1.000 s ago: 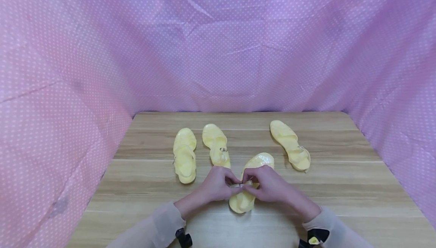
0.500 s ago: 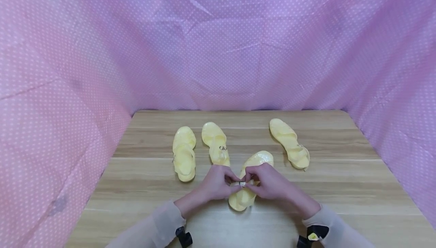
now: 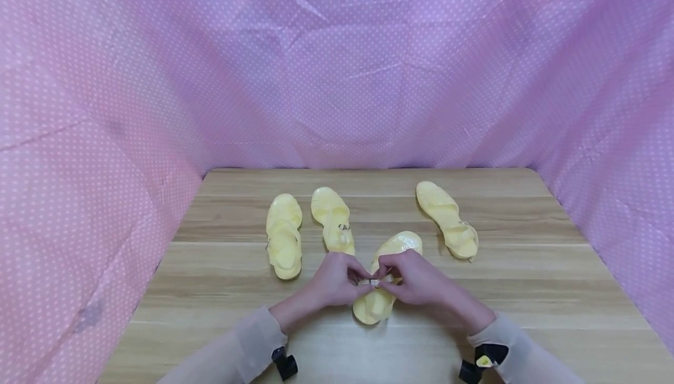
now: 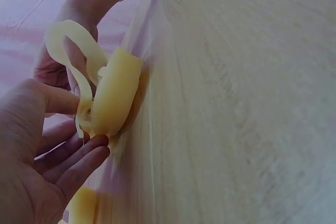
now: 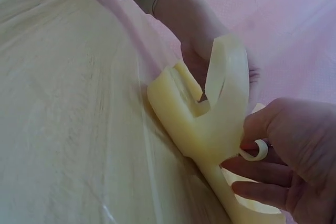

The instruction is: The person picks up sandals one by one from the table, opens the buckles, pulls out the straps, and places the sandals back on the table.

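- A pale yellow jelly sandal [image 3: 380,290] is lying at the lower centre of the head view, on a wooden table [image 3: 526,290], with its toe pointing toward the upper right of the frame.
- Both hands are meeting over the middle of this sandal, where a thin ankle strap [image 3: 375,282] and a small metal buckle are sitting.
- The left hand [image 3: 333,281] is pinching one end of the strap between thumb and fingertips; the left wrist view is showing the strap [image 4: 73,61] looping up above the sandal's heel [image 4: 113,95].
- The right hand [image 3: 416,281] is pinching the other end; in the right wrist view its thumb and fingers [image 5: 252,169] are curling round a small coil of strap [image 5: 254,150] beside the sandal's upright back piece [image 5: 223,103].
- Judging by this, the step in hand is working the strap at the buckle; whether it is being fastened or undone cannot be told.
- The next move is likely calling for a fine two-handed motion, one hand steadying the buckle while the other is guiding the soft strap end.
- Three more yellow sandals are lying further up the frame: two side by side at centre left [image 3: 284,235] [image 3: 332,219], and one apart at centre right [image 3: 447,219].
- A pink dotted cloth [image 3: 337,62] is standing round the table on three sides.
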The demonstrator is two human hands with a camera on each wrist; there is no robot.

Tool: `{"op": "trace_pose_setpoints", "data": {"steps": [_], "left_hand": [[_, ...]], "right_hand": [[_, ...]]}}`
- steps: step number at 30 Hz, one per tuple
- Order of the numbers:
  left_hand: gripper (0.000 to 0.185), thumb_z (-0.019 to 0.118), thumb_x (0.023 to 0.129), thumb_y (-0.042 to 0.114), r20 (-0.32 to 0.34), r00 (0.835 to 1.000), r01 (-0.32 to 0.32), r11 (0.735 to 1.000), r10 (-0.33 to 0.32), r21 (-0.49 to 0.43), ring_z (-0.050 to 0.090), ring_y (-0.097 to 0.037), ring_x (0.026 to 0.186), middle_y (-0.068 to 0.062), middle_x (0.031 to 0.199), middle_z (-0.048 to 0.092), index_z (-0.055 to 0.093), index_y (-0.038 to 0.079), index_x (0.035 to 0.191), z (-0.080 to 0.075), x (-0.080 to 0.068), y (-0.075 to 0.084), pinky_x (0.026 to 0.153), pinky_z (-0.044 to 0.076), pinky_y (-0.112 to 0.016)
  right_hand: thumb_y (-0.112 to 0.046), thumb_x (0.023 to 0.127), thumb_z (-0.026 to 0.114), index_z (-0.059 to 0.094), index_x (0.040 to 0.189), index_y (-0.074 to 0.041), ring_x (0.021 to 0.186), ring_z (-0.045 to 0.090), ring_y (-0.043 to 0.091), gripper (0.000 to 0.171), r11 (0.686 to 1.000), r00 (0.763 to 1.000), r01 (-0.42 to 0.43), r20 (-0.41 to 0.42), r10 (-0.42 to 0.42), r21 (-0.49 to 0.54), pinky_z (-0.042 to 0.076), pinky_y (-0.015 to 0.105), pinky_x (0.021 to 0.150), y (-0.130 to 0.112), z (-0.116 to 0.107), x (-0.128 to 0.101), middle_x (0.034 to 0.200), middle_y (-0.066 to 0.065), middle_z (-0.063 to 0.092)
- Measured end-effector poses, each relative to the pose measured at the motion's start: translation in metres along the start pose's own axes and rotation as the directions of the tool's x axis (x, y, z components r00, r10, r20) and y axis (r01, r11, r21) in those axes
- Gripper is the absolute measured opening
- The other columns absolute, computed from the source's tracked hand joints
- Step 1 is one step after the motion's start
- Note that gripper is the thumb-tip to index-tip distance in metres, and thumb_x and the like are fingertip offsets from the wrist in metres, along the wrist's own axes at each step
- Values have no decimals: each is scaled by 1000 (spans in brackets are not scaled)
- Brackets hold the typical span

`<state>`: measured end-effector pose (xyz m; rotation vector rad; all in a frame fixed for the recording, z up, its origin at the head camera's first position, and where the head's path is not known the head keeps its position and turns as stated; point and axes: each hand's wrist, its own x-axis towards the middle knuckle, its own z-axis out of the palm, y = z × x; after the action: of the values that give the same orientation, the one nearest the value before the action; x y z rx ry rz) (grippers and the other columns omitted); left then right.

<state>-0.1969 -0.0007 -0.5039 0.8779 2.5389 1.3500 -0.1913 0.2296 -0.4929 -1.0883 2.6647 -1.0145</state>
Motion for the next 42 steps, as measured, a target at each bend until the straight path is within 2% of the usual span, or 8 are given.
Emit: {"op": "trace_pose_setpoints", "data": {"steps": [5,14,22,24,28,31,36,42], "left_hand": [[9,89,80,13,4,1000,8,1000,-8,-7,61,7,61,-1,75,79,85,8,87,0,1,-1,60,56,-16],[11,88,80,10,28,1000,1,1000,-1,-3,60,6,62,-4,76,79,85,6,90,-3,3,0,60,56,-16],[12,89,81,9,40,999,34,999,-34,-10,64,6,65,-4,80,81,85,6,92,-5,2,2,64,58,-16],[12,89,81,9,40,999,32,999,-31,-18,65,6,65,-5,80,81,85,6,91,-4,1,1,64,58,-16],[12,89,80,9,26,1000,16,999,-16,-35,66,5,65,-6,80,81,85,5,90,-3,0,1,64,59,-16],[11,88,80,7,23,1000,20,999,-19,-43,66,5,66,-7,81,81,85,4,90,-3,-1,1,64,59,-16],[12,89,81,8,42,998,52,996,-49,-65,66,6,66,-6,82,81,85,4,92,-3,-3,2,64,60,-17],[12,89,82,8,37,998,59,997,-57,-52,64,6,65,-4,81,81,85,5,93,-3,-3,2,63,59,-16]], "right_hand": [[-8,93,78,71,90,-20,83,68,-4,14,1000,1000,7,23,-7,12,58,20,72,0,-3,1,90,-11,76],[-6,89,77,69,91,-17,72,61,-2,13,998,997,58,-45,-59,-33,55,18,62,-3,2,-1,85,-11,73],[0,88,77,67,87,-17,76,62,-3,20,996,999,-4,-41,7,85,58,22,65,2,4,-4,90,-8,76],[-2,88,77,69,89,-16,78,64,-3,16,997,999,10,-45,-7,82,58,22,67,3,5,-5,91,-8,76],[-7,90,79,72,94,-19,72,61,0,14,999,996,39,-76,-36,35,55,20,63,1,6,-5,88,-12,73],[-9,91,79,73,94,-21,68,57,0,14,999,998,20,-67,-18,25,52,20,59,0,6,-5,86,-13,73],[-4,91,77,71,88,-20,73,59,-4,17,998,999,-10,-49,13,60,55,21,61,-1,7,-6,89,-11,75],[-2,86,79,71,87,-19,71,59,-4,19,998,995,-11,-98,17,63,54,21,59,-3,10,-4,87,-13,75]]}}
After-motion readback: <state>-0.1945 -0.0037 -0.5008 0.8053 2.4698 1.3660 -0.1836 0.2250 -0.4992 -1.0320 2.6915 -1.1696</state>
